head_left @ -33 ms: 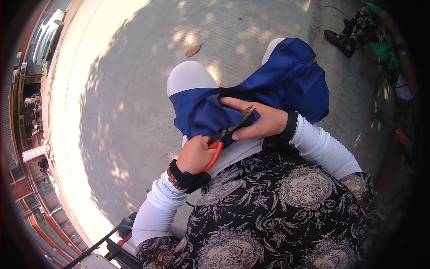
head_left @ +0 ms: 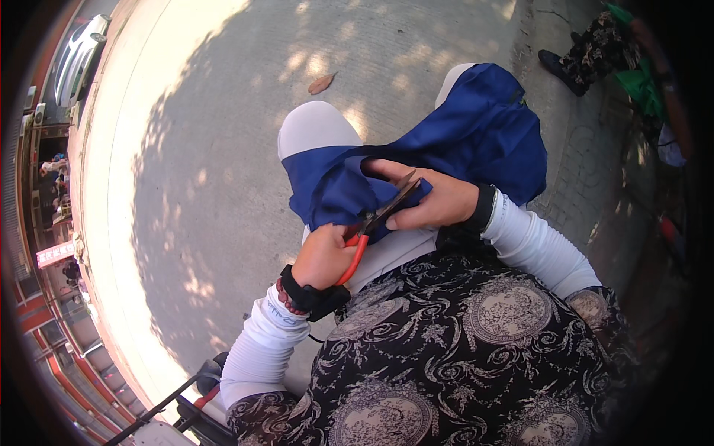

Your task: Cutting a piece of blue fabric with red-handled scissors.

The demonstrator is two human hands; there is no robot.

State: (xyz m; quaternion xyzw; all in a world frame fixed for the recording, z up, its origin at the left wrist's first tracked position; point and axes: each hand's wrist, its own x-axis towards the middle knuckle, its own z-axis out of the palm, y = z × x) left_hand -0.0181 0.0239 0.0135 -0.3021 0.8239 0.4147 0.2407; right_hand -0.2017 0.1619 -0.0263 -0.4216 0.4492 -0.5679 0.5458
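A pair of scissors (head_left: pixel 358 256) with red handles is gripped in my left hand (head_left: pixel 325 258), its dark blades slanting up and right. Across my two knees lies dark blue cloth (head_left: pixel 476 126), smooth and slightly shiny. My right hand (head_left: pixel 439 199) is closed on a fold of this cloth, thumb below and fingers behind it. The blades lie against the cloth between my hands, their tips close to my right thumb and fingers. Folds hide part of the fingers on both hands.
Grey concrete ground (head_left: pixel 245 111) surrounds my knees, with a dry brown leaf (head_left: pixel 321 83) ahead. At the upper right is another person's dark shoe (head_left: pixel 561 72) beside green cloth (head_left: pixel 641 91). A black metal frame (head_left: pixel 186 409) stands at lower left; a parked car (head_left: pixel 76 61) is far left.
The scissors' blades have shifted very slightly and their tips look a little further apart. Both hands and the blue cloth stay nearly where they were.
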